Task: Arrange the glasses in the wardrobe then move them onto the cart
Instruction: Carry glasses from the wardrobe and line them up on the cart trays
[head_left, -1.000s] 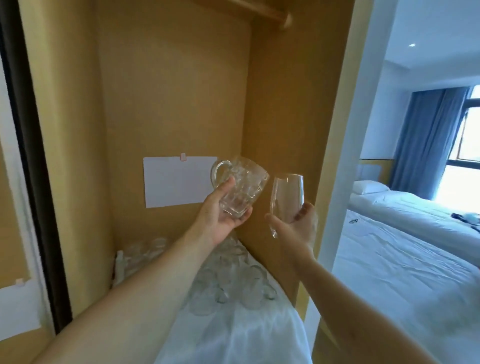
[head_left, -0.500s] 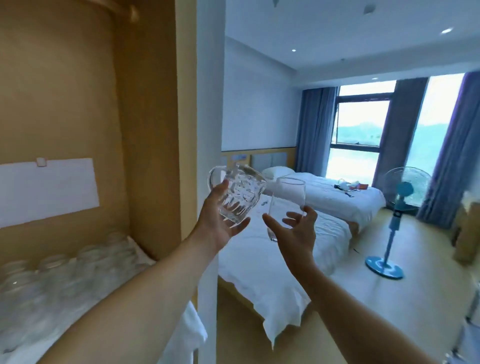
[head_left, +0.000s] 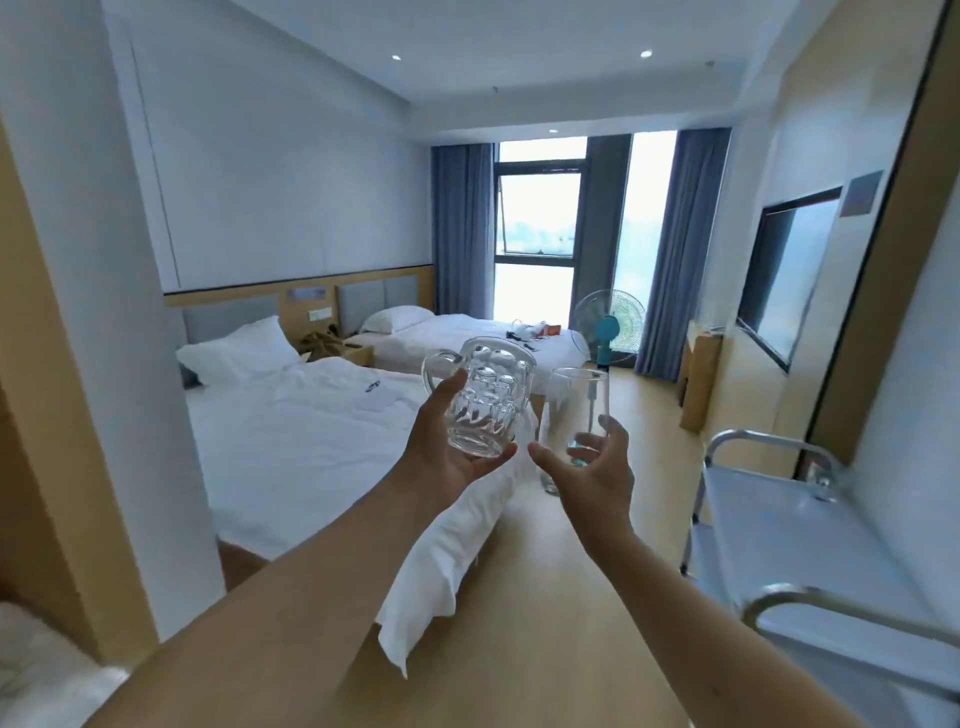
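Transfer step underway: left hand (head_left: 447, 457) grips dimpled mug (head_left: 488, 400), right hand (head_left: 592, 467) grips tall glass (head_left: 574, 415), both mid-air. Next: turn right, set down on cart (head_left: 810, 540).

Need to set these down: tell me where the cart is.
The cart stands at the head view's lower right, along the right wall, right of the right hand holding the tall glass.

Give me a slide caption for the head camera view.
Left hand holds a dimpled mug, right hand a tall glass, cart at right.
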